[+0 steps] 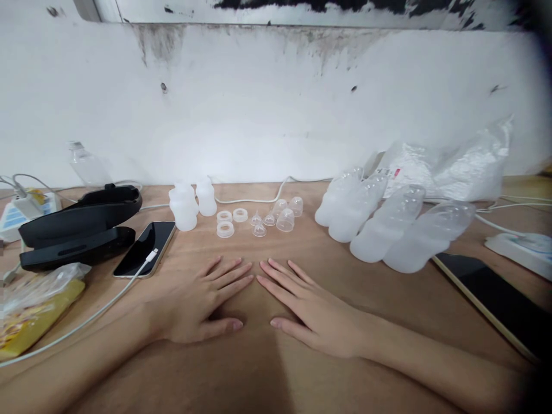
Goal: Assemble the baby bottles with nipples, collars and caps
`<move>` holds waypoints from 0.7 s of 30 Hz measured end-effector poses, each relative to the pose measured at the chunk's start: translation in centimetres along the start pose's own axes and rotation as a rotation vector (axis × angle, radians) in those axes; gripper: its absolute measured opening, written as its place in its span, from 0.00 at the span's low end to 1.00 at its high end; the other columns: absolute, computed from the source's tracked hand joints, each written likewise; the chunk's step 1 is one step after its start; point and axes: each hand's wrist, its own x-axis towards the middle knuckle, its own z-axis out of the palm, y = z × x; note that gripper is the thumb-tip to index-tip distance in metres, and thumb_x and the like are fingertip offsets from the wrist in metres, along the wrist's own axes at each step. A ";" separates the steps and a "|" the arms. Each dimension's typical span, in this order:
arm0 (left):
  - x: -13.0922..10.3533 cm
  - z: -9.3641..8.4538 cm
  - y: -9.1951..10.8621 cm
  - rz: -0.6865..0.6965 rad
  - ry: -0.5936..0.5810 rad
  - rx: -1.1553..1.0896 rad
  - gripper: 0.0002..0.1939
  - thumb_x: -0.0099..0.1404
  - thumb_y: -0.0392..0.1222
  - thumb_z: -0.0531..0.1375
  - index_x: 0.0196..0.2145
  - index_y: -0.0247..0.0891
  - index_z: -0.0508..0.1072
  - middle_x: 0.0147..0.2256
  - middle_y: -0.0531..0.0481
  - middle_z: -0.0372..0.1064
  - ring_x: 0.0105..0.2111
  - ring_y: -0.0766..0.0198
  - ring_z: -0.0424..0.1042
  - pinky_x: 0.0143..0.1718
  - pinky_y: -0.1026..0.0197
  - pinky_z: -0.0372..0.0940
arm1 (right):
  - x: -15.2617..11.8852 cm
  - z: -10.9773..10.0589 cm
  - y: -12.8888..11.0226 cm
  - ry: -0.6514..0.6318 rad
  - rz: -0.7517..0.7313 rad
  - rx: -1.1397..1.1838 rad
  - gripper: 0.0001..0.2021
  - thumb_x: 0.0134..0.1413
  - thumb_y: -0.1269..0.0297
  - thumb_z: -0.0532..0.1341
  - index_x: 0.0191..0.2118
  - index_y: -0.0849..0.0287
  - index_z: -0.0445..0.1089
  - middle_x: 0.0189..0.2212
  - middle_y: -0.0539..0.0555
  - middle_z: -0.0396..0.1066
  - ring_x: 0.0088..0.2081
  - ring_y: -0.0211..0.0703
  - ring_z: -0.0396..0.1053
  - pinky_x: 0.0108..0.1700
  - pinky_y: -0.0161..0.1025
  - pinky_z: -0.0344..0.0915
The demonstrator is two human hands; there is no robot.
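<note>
Both bare forearms ran in from the lower corners of the head view and met at the middle of the brown wooden desk [388, 287]. Left hand [202, 302] and right hand [302, 310] lay flat, palms down, fingers spread, grasping nothing, their fingertips nearly touching and angled toward each other.

Straight ahead of the fingertips, away from the person, sat the small translucent plastic parts. Three white plastic rings [230, 221] lay just beyond the left hand's fingertips. Beside them to the right was a cluster of small clear silicone teats [263, 223] and clear dome-shaped caps [288, 214], beyond the right hand's fingertips. Further left of the rings stood a few squat white translucent bottles [190, 204], upright, nearer the left hand.

To the right lay a row of four larger clear bottles [388, 227] on their sides, long axes running from near-right to far-left, nearer the right hand. Crinkled clear plastic bags [452, 167] were behind them against the white wall.

A black-screened smartphone [146, 248] with a white cable [86, 319] lay left of the left hand, close beside a black clamshell case [77, 227].
</note>
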 end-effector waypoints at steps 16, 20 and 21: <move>2.4 -0.1 -4.1 -0.263 0.452 0.279 0.19 0.66 0.42 0.46 0.53 0.34 0.60 0.52 0.42 0.62 0.52 0.55 0.59 0.53 0.48 0.51 | 7.8 -1.2 4.5 0.483 0.404 -0.002 0.16 0.56 0.58 0.52 0.45 0.64 0.62 0.36 0.60 0.67 0.35 0.47 0.67 0.36 0.42 0.64; 1.8 -0.3 -2.4 -0.138 0.466 0.218 0.16 0.64 0.40 0.49 0.49 0.35 0.64 0.48 0.42 0.65 0.45 0.56 0.64 0.47 0.52 0.57 | 9.3 -0.9 5.3 0.492 0.385 -0.013 0.10 0.56 0.62 0.52 0.37 0.64 0.66 0.32 0.59 0.68 0.33 0.47 0.67 0.33 0.42 0.63; 1.8 -0.3 -2.1 -0.135 0.472 0.210 0.17 0.64 0.40 0.50 0.50 0.35 0.64 0.50 0.41 0.63 0.46 0.55 0.63 0.47 0.52 0.57 | 9.3 -0.9 5.3 0.496 0.376 -0.015 0.09 0.56 0.64 0.52 0.37 0.63 0.66 0.32 0.59 0.68 0.33 0.47 0.68 0.33 0.42 0.63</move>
